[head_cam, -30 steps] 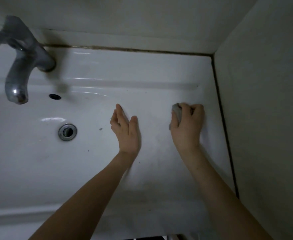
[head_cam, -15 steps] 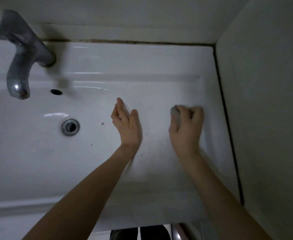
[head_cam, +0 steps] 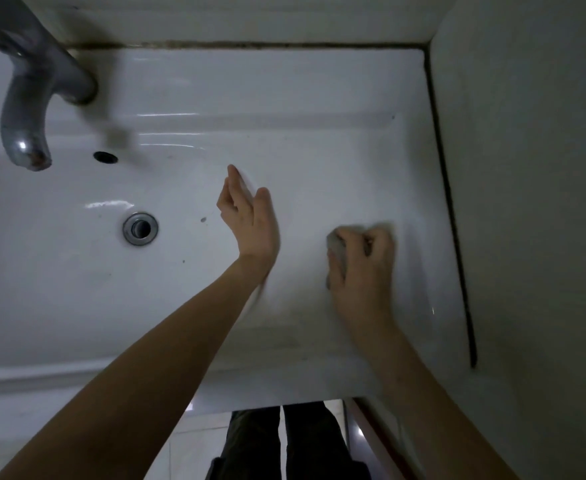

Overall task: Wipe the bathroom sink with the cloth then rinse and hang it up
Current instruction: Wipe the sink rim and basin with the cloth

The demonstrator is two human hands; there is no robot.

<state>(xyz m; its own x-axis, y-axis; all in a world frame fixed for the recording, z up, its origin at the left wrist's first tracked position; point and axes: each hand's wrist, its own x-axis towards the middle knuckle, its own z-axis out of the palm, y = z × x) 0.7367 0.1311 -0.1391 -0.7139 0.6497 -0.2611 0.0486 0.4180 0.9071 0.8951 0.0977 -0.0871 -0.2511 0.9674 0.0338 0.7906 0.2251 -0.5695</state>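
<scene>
The white sink [head_cam: 319, 98] fills the view, its round metal drain [head_cam: 140, 228] left of centre. My right hand [head_cam: 364, 271] grips a small grey cloth [head_cam: 338, 252] bunched under its curled fingers and presses it on the sink's right inner slope; most of the cloth is hidden by the hand. My left hand [head_cam: 250, 216] rests edge-on against the basin wall right of the drain, fingers straight and holding nothing.
A chrome tap [head_cam: 28, 109] overhangs the basin at the upper left, with an overflow hole [head_cam: 105, 156] below it. A tiled wall [head_cam: 526, 168] borders the sink on the right, sealed by a dark joint. My legs and floor tiles show under the front rim.
My right hand with the cloth has slid down the right slope towards the front rim. The left hand has stayed in place. The view has tilted down, showing my legs.
</scene>
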